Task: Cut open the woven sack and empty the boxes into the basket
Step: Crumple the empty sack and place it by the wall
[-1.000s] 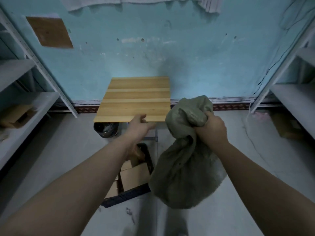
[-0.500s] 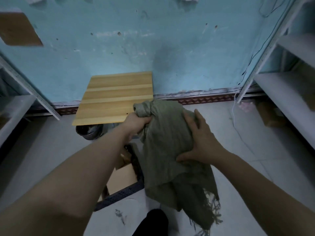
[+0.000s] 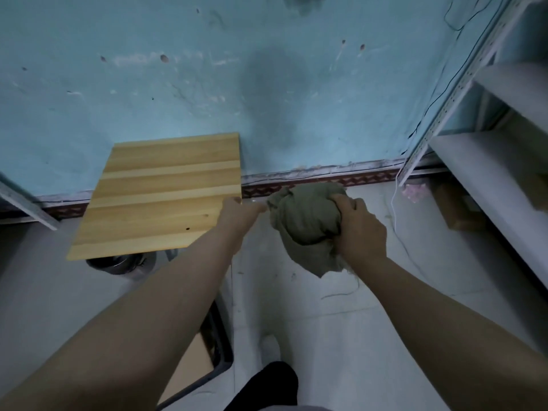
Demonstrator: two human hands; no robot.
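Note:
The green woven sack (image 3: 305, 221) is crumpled into a limp ball and held up in the air in front of the blue wall. My right hand (image 3: 360, 232) clutches its right side, with frayed threads hanging below. My left hand (image 3: 238, 216) pinches the sack's left edge, its fingers closed. Low on the left, the dark basket (image 3: 221, 348) stands on the floor. A brown cardboard box (image 3: 188, 369) lies inside it, mostly hidden under my left forearm.
A small wooden table (image 3: 160, 197) stands against the wall at left, with a dark round pot (image 3: 118, 262) beneath it. Grey metal shelves (image 3: 486, 161) rise at right over a cardboard box (image 3: 458, 207). Another shelf frame (image 3: 26, 204) is at the left edge.
The hanging sack has been gathered into a tight ball. My right hand has shifted from its flat side to gripping the bundle, and my view has swung down and to the right.

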